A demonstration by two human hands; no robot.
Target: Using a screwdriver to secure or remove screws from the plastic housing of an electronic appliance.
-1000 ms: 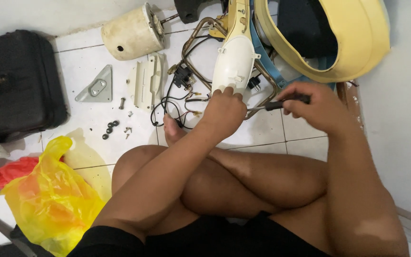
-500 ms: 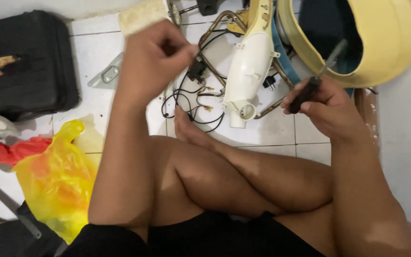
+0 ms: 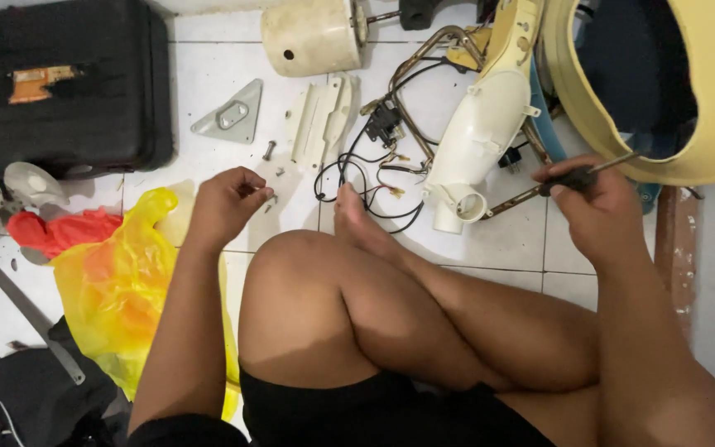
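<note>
We sit cross-legged on white tiled floor (image 3: 208,91). Left hand (image 3: 225,203) low over tiles, fingertips pinched on small screw (image 3: 268,199), barely discernible. Right hand (image 3: 589,207) wrapped around screwdriver (image 3: 577,175), tip hidden against yellow tub (image 3: 705,157), itself cropped at frame top. Cream neck housing (image 3: 482,132) lies between hands, wires (image 3: 357,178) beside it. Far left, black case (image 3: 68,91); near left, yellow bag (image 3: 117,281).

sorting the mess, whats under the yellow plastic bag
Under the yellow plastic bag lies white tiled floor, with red cloth at its upper edge. Anything beneath its middle is covered.
</note>
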